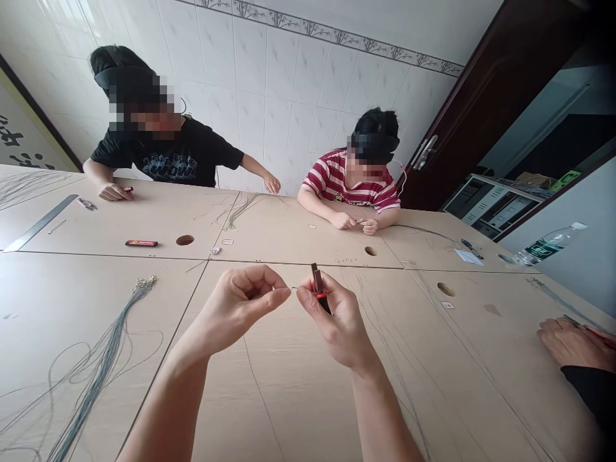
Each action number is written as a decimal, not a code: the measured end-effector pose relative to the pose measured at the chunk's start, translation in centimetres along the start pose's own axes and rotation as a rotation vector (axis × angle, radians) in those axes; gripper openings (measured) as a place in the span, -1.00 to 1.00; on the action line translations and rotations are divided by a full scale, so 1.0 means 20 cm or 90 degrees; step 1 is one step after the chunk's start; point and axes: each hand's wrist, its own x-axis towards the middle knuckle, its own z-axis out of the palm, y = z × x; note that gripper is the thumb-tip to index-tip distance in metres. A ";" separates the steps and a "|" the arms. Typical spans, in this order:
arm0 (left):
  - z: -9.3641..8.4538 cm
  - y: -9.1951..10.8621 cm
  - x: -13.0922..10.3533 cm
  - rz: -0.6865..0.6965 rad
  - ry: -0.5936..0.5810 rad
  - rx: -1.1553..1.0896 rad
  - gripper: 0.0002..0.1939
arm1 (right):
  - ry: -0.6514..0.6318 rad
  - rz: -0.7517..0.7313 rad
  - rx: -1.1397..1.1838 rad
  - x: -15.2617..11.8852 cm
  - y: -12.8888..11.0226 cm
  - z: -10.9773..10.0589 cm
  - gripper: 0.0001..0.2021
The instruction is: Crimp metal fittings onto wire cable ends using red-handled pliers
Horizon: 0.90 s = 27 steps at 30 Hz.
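Near the middle of the view, my left hand [248, 305] pinches one end of a thin dark cord [294, 288], thumb against forefinger. Close on its right, my right hand [334, 317] holds small red-and-black pliers [317, 285] against the palm, jaws pointing up, while its thumb and forefinger are at the cord's other side. Only a short bit of cord shows between the two hands. On the table to the left lies a bundle of grey-green cords [108, 359] with small metal ends gathered at its top.
Across the wooden table [298, 398] sit two people, one in a black shirt [168, 154], one in a striped shirt [356, 183]. Another person's hand [572, 343] is at the right edge. A bottle [548, 245], red-black marker [141, 243] and metal ruler [41, 223] lie around.
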 end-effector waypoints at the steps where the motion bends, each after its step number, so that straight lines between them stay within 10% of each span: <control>1: 0.00 0.00 0.00 -0.005 -0.009 0.003 -0.76 | 0.004 -0.003 0.000 0.00 0.00 0.00 -0.75; 27: -0.03 0.03 -0.01 0.031 -0.032 0.028 -0.84 | -0.018 -0.033 0.084 -0.01 0.01 0.00 -0.78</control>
